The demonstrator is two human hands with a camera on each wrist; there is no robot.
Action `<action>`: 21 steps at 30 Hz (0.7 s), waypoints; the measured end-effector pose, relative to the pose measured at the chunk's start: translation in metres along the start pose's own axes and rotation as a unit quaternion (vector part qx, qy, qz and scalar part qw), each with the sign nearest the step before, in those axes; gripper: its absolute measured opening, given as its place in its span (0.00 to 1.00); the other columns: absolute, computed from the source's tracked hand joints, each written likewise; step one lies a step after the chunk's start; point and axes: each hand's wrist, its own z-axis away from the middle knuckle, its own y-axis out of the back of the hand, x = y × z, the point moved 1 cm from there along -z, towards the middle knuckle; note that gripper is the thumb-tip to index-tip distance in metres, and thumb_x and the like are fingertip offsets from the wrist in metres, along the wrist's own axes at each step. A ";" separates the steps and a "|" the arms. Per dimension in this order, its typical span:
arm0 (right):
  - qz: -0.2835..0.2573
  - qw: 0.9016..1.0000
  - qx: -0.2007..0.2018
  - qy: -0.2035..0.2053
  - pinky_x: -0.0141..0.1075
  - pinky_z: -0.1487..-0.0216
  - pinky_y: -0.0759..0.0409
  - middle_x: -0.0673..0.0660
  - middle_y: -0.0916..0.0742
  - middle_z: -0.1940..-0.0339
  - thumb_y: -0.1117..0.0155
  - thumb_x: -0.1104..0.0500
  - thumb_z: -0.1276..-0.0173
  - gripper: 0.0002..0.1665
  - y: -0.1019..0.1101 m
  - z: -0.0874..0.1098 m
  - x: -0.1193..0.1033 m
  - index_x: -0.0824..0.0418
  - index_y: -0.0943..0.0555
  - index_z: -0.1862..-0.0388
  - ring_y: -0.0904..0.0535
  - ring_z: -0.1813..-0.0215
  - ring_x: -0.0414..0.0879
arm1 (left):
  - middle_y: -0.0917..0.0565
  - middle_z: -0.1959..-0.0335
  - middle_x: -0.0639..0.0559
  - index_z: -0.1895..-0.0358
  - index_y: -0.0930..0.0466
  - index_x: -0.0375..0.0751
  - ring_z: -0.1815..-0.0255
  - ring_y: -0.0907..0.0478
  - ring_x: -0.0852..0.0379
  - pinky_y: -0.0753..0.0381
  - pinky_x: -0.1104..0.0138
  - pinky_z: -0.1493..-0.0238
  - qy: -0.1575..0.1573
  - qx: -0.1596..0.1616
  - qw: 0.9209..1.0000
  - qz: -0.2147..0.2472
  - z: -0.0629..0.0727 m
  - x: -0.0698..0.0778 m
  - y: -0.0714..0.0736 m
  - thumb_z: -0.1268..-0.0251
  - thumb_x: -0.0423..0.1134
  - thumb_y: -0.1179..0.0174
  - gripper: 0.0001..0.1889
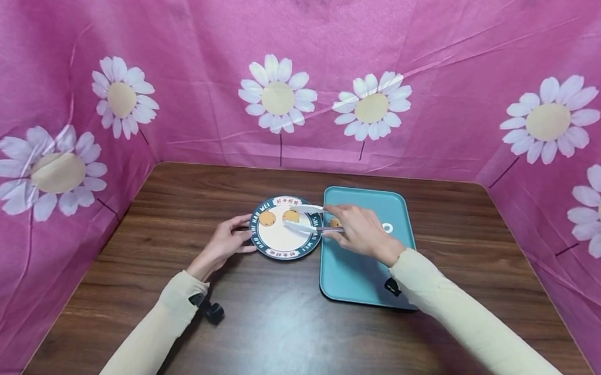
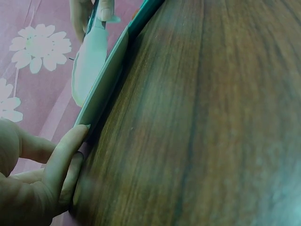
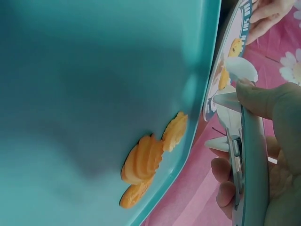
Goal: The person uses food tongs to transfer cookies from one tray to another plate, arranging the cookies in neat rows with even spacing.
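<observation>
Cookie under the tongs: the right-hand cookie (image 1: 291, 216) of two on the plate (image 1: 283, 253); seen from above it lies between the blades of the tongs (image 1: 299, 227), one blade on its far side, one on its near side. Whether they touch it, I cannot tell.
Tongs' long axis: roughly left to right, blade ends pointing to the person's left, handle end over the tray (image 1: 348, 285).
Direction from fingers: the cookie lies to the left of the right hand's fingertips, in line with the tongs.
Right hand: the right hand (image 1: 363, 231) is clamped on the tongs, thumb on one side and fingers on the other; the blades stand apart. Through the tongs it is the nearer hand to this cookie.
Left hand: the left hand (image 1: 230, 238) has its fingers and thumb apart at the plate's left rim, with fingertip contact in the left wrist view.
Other plate cookie: the left-hand cookie (image 1: 267, 218) lies between the tongs and the left hand, apart from the blades.
Tray: just beside the plate, on its right; the right wrist view shows a cluster of cookies (image 3: 143, 160) near its edge.
Under both: a wooden table (image 1: 255, 354).
</observation>
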 end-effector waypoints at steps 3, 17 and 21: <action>-0.002 1.000 -0.003 0.004 0.36 0.79 0.18 0.60 0.12 0.39 0.27 0.40 0.32 0.39 -0.003 -0.004 -0.001 0.56 0.23 0.27 0.15 0.53 0.50 | 0.35 0.31 0.34 0.21 0.38 0.34 0.48 0.20 0.53 0.04 0.65 0.49 0.002 0.000 1.000 -0.003 0.000 0.000 0.000 0.22 0.22 0.52 0.29; -0.005 1.000 -0.018 0.005 0.32 0.80 0.22 0.56 0.10 0.46 0.29 0.40 0.30 0.37 -0.009 -0.012 -0.001 0.56 0.23 0.28 0.14 0.54 0.49 | 0.35 0.31 0.34 0.21 0.37 0.34 0.50 0.20 0.55 0.04 0.66 0.49 -0.001 0.000 1.000 0.002 -0.001 0.000 0.002 0.23 0.21 0.52 0.29; -0.007 1.000 -0.020 0.002 0.35 0.77 0.18 0.58 0.11 0.43 0.28 0.39 0.30 0.39 -0.009 -0.012 -0.001 0.56 0.23 0.27 0.14 0.52 0.51 | 0.34 0.31 0.34 0.21 0.37 0.35 0.51 0.20 0.56 0.04 0.66 0.50 0.003 0.000 1.000 0.001 -0.001 0.000 0.001 0.23 0.22 0.52 0.29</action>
